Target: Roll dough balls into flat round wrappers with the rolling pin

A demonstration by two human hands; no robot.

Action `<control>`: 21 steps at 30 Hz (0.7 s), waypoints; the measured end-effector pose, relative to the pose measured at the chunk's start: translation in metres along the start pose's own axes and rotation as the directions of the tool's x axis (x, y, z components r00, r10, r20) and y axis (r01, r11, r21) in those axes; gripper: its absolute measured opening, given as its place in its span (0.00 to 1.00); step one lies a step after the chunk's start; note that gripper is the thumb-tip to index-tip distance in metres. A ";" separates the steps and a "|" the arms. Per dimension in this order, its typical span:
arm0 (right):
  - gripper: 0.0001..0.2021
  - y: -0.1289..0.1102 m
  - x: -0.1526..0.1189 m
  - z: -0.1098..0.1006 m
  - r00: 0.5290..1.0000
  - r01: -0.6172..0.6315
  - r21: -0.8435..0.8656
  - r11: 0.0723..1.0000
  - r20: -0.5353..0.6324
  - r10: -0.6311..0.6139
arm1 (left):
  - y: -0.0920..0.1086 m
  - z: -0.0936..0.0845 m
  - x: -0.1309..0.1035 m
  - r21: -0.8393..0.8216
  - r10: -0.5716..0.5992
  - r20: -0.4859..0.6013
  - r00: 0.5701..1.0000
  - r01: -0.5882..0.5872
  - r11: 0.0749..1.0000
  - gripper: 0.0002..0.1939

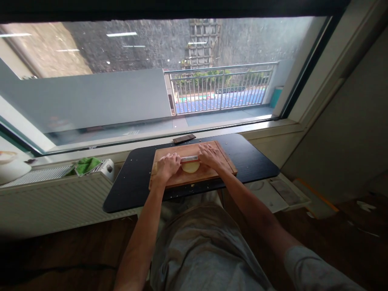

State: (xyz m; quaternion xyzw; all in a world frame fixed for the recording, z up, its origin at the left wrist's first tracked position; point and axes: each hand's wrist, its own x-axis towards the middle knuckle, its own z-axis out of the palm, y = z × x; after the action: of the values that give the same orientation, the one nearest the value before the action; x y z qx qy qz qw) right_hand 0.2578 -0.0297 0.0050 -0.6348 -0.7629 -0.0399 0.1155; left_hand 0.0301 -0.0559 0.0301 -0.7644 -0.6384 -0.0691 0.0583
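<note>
On a wooden board (182, 178) lies a pale, round, flat piece that looks like dough (190, 167). Across its far edge runs a short straight bar (189, 159), whitish with reddish edges and small print. My left hand (169, 165) is closed over the bar's left end, fingers bent. At the other end, my right hand (209, 156) presses on the bar, with the thumb side toward it and some fingers reaching forward over the board. Both ends of the bar are hidden under the hands.
The board rests on a black tabletop (130, 178) with pale crumbs. A dark flat block (184, 138) lies at its far edge, by the window sill. A radiator (75, 198) with a green cloth (87, 165) on top stands left. A white tray-like surface (266, 196) sits lower right.
</note>
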 end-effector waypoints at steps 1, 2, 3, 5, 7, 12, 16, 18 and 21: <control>0.30 -0.002 -0.004 -0.001 1.000 -0.024 0.001 1.000 0.000 0.024 | 0.000 -0.001 -0.004 0.002 -0.006 -0.003 1.000 0.006 1.000 0.27; 0.29 -0.004 -0.007 -0.002 0.999 -0.051 0.004 0.999 -0.004 0.051 | 0.001 -0.002 -0.007 0.001 -0.007 -0.011 1.000 0.007 1.000 0.27; 0.29 -0.006 -0.010 -0.004 0.998 -0.069 0.006 0.998 -0.011 0.069 | 0.001 -0.002 -0.010 -0.002 -0.004 -0.021 1.000 0.004 1.000 0.26; 0.28 -0.011 -0.015 -0.008 0.996 -0.080 0.010 0.997 -0.032 0.080 | 0.001 -0.002 -0.015 -0.009 0.009 -0.032 0.999 -0.009 1.000 0.26; 0.27 -0.014 -0.020 -0.014 0.995 -0.087 0.019 0.996 -0.049 0.088 | 0.002 -0.001 -0.019 -0.018 0.012 -0.030 0.999 -0.013 1.000 0.26; 0.25 -0.019 -0.033 -0.025 0.991 -0.111 0.029 0.993 -0.070 0.112 | 0.002 0.003 -0.029 -0.062 0.010 -0.091 0.996 -0.015 0.998 0.27; 0.25 -0.020 -0.042 -0.023 0.990 -0.094 0.023 0.995 -0.106 0.095 | 0.002 0.005 -0.040 -0.104 0.026 -0.110 0.994 -0.037 0.994 0.28; 0.26 -0.020 -0.045 -0.021 0.989 -0.084 0.021 0.996 -0.124 0.086 | 0.003 0.006 -0.043 -0.119 0.022 -0.100 0.995 -0.034 0.992 0.28; 0.26 -0.020 -0.047 -0.021 0.988 -0.073 0.011 0.997 -0.136 0.073 | 0.004 0.008 -0.043 -0.135 0.025 -0.107 0.994 -0.039 0.990 0.29</control>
State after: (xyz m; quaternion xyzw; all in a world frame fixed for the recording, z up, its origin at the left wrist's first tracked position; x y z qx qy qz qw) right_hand 0.2490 -0.0830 0.0165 -0.6578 -0.7296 -0.0768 0.1707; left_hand 0.0271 -0.0965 0.0142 -0.7721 -0.6157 -0.1521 0.0405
